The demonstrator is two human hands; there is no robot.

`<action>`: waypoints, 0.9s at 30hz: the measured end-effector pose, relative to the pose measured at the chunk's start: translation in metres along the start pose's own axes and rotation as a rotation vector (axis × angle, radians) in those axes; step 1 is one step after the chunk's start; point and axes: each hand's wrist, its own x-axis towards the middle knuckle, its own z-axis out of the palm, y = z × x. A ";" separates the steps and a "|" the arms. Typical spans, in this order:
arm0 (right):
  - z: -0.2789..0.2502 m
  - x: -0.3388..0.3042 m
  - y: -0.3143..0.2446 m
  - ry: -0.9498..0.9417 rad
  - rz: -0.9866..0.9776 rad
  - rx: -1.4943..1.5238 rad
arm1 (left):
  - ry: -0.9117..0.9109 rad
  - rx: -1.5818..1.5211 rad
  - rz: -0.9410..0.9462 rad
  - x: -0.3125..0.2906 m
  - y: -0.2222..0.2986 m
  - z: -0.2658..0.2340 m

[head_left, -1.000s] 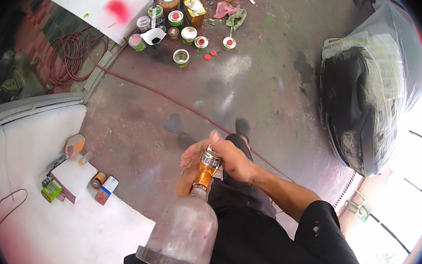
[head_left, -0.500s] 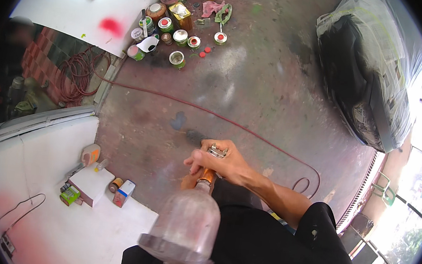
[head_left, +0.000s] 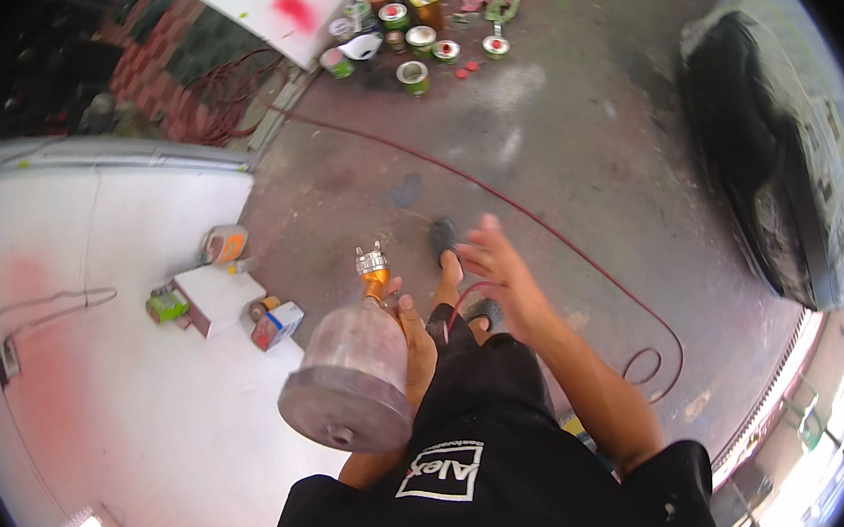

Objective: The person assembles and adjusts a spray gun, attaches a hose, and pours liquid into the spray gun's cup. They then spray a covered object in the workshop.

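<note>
In front of my body is a paint spray gun (head_left: pixel 373 281) with an orange-gold body, a silver air cap pointing away from me and a large cloudy plastic cup (head_left: pixel 354 353) with a dark lid. My left hand (head_left: pixel 415 348) is wrapped round the gun's handle, partly hidden behind the cup. To the right, my right hand (head_left: pixel 503 273) is in the air, apart from the gun, fingers stretched out and a bit smeared by motion. A red air hose (head_left: pixel 461 302) hangs down below the gun, passing close to the right hand.
Several paint cans (head_left: pixel 413 77) stand on the stained floor ahead. The red hose (head_left: pixel 508 201) crosses the floor. A plastic-covered vehicle part (head_left: pixel 752 162) stands at the right. A white surface at left bears a white box (head_left: pixel 208 295), a carton (head_left: pixel 278 324) and a bottle (head_left: pixel 225 243).
My right hand has let go of the gun's front and moved right, fingers spreading. The gun has shifted left, its nozzle now uncovered. The view has turned, so the surroundings sit differently.
</note>
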 end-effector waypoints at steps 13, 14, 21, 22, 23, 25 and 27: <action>-0.172 -0.135 0.204 0.477 0.251 -0.111 | 0.419 -0.410 -0.407 0.014 -0.055 -0.120; -0.166 -0.140 0.210 0.466 0.245 -0.104 | 0.399 -0.402 -0.423 0.016 -0.056 -0.126; -0.117 -0.171 0.251 0.460 0.138 -0.024 | 0.256 -0.434 -0.322 0.043 -0.045 -0.131; -0.114 -0.181 0.263 0.486 0.120 0.000 | 0.229 -0.433 -0.306 0.044 -0.038 -0.124; -0.108 -0.191 0.269 0.498 0.096 -0.007 | 0.186 -0.458 -0.293 0.044 -0.049 -0.122; -0.095 -0.194 0.281 0.501 0.050 -0.023 | 0.160 -0.444 -0.263 0.050 -0.055 -0.125; -0.103 -0.216 0.293 0.561 0.021 -0.033 | 0.099 -0.386 -0.300 0.055 -0.054 -0.147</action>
